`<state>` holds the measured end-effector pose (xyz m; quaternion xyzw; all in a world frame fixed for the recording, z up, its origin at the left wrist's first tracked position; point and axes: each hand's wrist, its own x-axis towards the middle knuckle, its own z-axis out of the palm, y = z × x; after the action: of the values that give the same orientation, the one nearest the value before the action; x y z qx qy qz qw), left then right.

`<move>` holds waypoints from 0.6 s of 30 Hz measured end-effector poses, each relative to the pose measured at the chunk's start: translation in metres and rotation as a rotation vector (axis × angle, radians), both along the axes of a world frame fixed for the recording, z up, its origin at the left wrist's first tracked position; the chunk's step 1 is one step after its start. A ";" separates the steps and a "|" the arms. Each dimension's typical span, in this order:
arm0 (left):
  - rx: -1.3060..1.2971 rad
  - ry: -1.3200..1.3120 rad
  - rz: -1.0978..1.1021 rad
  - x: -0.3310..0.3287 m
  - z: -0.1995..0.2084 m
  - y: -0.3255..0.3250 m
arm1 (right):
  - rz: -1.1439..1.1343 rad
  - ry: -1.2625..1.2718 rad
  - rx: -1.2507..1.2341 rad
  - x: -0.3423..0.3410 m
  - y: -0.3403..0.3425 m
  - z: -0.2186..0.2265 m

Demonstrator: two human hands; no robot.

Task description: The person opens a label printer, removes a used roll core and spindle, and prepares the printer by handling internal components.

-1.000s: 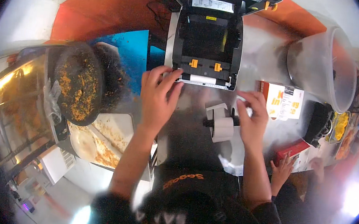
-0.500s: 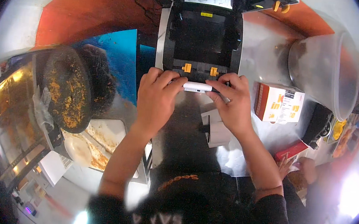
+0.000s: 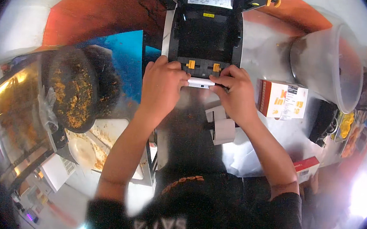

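An open label printer [image 3: 207, 37] stands in front of me, its lid raised, with a black interior and two yellow-orange clips near its front. At its front edge is a white strip-shaped piece [image 3: 199, 83] with a small dark slot. My left hand [image 3: 162, 86] is closed on the left end of this piece, thumb and fingers pinching it. My right hand [image 3: 235, 92] pinches the right end in the same way. Whether the piece is fixed to the printer cannot be made out. Below my right hand lies a pale paper roll [image 3: 222, 131] on the metal table.
To the right stand a white-and-orange box [image 3: 282, 101] and a large translucent tub [image 3: 325, 66]. A red box [image 3: 306, 169] is beside my right forearm, near another person. On the left are a dark crumb-covered pan [image 3: 72, 90], a stained white tray [image 3: 113, 136] and a blue sheet [image 3: 124, 64].
The whole view has shifted slightly. Both my hands stay on the white piece, with their fingers a little repositioned. The red box by the other person has moved right and down.
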<state>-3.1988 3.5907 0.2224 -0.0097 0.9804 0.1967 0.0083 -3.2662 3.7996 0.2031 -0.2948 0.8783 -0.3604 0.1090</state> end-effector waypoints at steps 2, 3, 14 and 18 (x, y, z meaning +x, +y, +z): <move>0.029 0.025 0.001 0.003 0.002 0.000 | 0.008 0.011 0.014 0.000 0.002 0.002; 0.062 0.044 0.003 0.004 0.002 0.000 | 0.007 -0.020 -0.029 0.000 0.004 0.002; 0.207 0.313 -0.032 0.012 0.005 -0.011 | -0.012 0.043 -0.217 0.003 0.010 0.012; 0.569 0.396 0.319 0.038 0.012 -0.007 | -0.060 -0.090 -0.190 0.015 0.034 0.025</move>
<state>-3.1608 3.5835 0.2346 -0.1210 0.8553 0.4581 -0.2097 -3.2513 3.8341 0.2278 -0.2606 0.8428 -0.4581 0.1092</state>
